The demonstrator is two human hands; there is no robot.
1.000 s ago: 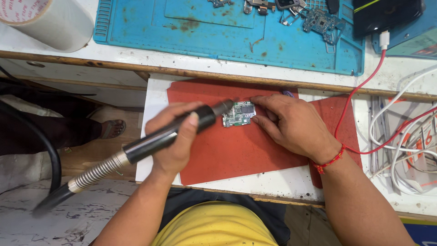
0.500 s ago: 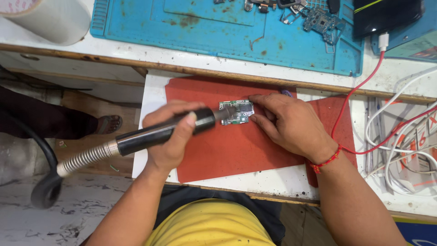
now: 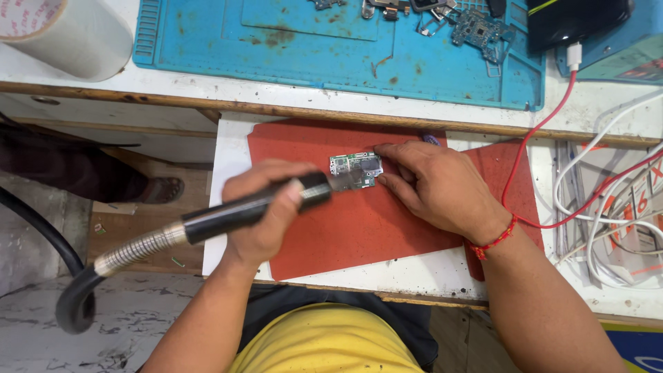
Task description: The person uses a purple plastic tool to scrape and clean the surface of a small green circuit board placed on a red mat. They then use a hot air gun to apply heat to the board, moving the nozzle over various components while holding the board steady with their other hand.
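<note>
A small green circuit board [image 3: 356,169] lies on a red mat [image 3: 359,228]. My left hand [image 3: 266,211] grips a black hot-air handpiece [image 3: 255,205] with a metal flex hose, its nozzle tip resting at the board's lower left edge. My right hand [image 3: 438,186] lies on the mat to the right of the board, fingertips pressing the board's right edge. A red thread band circles the right wrist.
A blue work mat [image 3: 345,48] with circuit boards and parts lies behind. A white tape roll [image 3: 65,31] stands at the back left. A dark device [image 3: 577,21] with a red cable [image 3: 539,138] is at the back right. White and red cables [image 3: 615,200] pile at right.
The handpiece has tilted lower, its hose swinging down and left. My right hand and the board stay in place on the red mat.
</note>
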